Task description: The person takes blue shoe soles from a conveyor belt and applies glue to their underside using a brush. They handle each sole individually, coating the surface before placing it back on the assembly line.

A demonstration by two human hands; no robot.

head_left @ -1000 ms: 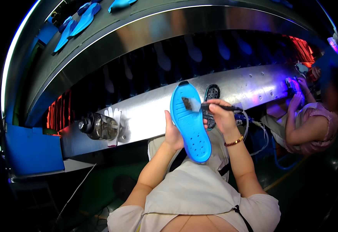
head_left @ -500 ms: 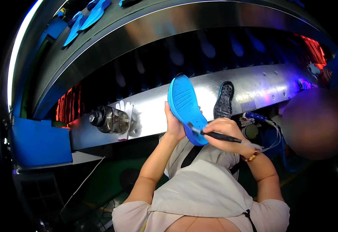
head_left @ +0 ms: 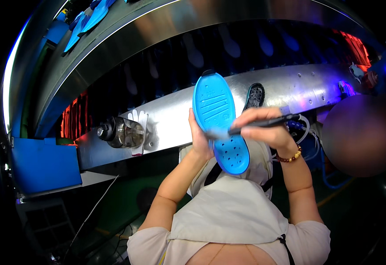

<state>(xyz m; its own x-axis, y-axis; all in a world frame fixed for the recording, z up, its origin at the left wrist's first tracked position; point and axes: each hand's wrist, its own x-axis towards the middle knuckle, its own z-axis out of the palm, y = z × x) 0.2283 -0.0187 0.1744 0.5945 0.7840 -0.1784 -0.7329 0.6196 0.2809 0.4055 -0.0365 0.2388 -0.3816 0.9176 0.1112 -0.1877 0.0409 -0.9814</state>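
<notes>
My left hand (head_left: 199, 140) grips a bright blue shoe sole (head_left: 215, 99) by its left edge, fingers partly hidden behind it. The sole stands nearly upright above my lap; ridges mark its upper part and small holes its lower end. Pinched in my right hand (head_left: 269, 131) is a brush (head_left: 285, 119) with a black handle and a pale tube at its back end. Its tip lies across the middle of the blue sole, smeared by motion. Behind my right hand, a black sole with holes (head_left: 256, 93) rests on the metal ledge (head_left: 171, 121).
Left on the ledge stand a clear bottle with a dark lid (head_left: 126, 133) and a white glove (head_left: 141, 118). A blue panel (head_left: 47, 165) is at the left end. More blue pieces (head_left: 96, 18) lie on the raised belt. A blurred round patch covers the right side.
The blue sole has turned to face me more squarely, its lower end swinging right. My right hand and the brush have moved up to the sole's middle.
</notes>
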